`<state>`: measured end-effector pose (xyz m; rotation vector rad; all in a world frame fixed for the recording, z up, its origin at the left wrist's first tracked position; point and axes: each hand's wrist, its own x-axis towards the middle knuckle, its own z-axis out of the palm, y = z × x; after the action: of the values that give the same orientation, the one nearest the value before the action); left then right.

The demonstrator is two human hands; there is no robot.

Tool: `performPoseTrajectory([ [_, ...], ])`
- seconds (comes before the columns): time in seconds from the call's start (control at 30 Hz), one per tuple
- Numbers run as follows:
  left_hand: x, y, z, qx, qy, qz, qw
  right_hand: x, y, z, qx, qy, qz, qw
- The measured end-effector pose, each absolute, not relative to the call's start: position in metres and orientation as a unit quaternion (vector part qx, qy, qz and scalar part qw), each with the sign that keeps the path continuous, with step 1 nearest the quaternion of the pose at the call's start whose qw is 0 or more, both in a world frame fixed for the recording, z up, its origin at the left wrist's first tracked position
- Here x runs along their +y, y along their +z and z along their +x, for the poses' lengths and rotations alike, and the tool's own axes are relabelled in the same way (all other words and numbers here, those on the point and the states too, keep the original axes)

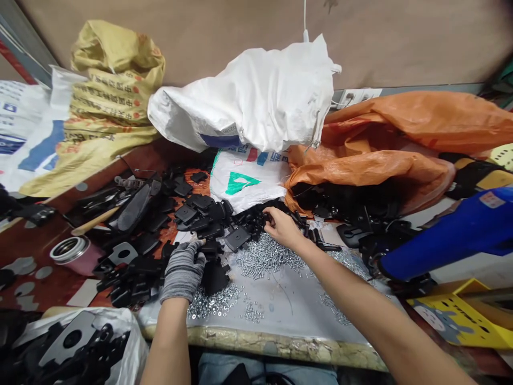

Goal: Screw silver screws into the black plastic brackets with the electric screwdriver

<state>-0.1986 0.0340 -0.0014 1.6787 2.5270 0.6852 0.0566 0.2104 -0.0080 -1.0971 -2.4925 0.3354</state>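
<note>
Reaching into black plastic brackets [210,227] heaped on the table [260,342], the bare right hand [282,227] curls its fingers together on the pile. The gloved left hand [183,270] touches one bracket, its grip impossible to tell, beside silver screws [266,256] and washers [212,302]. White [248,96], orange [385,160] and yellow sacks [112,91] crowd behind, their print too small to read.

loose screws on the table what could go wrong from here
The bare right hand works just above the screws, so a brush of the wrist could scatter them. The washers lie near the table's front edge, beside the gloved left hand, and might get knocked off.
</note>
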Motion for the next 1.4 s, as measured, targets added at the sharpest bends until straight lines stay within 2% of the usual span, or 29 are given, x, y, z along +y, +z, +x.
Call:
performPoseTrajectory([
  [0.1,0.039,-0.001,-0.193,0.816,0.241,0.526,0.012,0.186,0.001,0.052,-0.866,0.17,-0.404,0.243],
  [0.23,0.04,-0.001,-0.175,0.815,0.291,0.501,-0.003,0.148,0.016,0.038,-0.866,0.236,-0.36,0.254],
  [0.33,0.038,-0.003,-0.161,0.807,0.322,0.496,-0.002,0.123,0.019,0.024,-0.9,0.267,-0.277,0.205],
  [0.43,0.037,-0.003,-0.156,0.806,0.345,0.481,-0.002,0.109,0.012,0.015,-0.935,0.229,-0.243,0.123],
  [0.5,0.036,0.0,-0.16,0.813,0.367,0.451,-0.01,0.106,0.006,0.015,-0.944,0.207,-0.24,0.098],
  [0.6,0.033,0.007,-0.169,0.794,0.426,0.434,-0.012,0.108,0.005,0.025,-0.933,0.215,-0.239,0.164],
  [0.73,0.025,0.008,-0.164,0.69,0.507,0.517,0.007,0.109,0.021,0.042,-0.806,0.3,-0.29,0.421],
  [0.77,0.023,0.005,-0.157,0.669,0.524,0.527,0.016,0.107,0.026,0.046,-0.765,0.323,-0.299,0.471],
  [0.83,0.019,-0.001,-0.139,0.639,0.555,0.531,0.052,0.1,0.033,0.052,-0.73,0.335,-0.297,0.516],
  [1.0,0.009,-0.009,-0.095,0.593,0.621,0.46,0.225,0.083,0.031,0.065,-0.834,0.204,-0.249,0.448],
  [1.2,-0.003,0.005,-0.072,0.532,0.642,0.345,0.431,0.07,0.017,0.08,-0.835,0.198,-0.258,0.444],
  [1.4,-0.006,0.004,-0.065,0.564,0.62,0.368,0.402,0.062,0.012,0.084,-0.834,0.192,-0.283,0.433],
])
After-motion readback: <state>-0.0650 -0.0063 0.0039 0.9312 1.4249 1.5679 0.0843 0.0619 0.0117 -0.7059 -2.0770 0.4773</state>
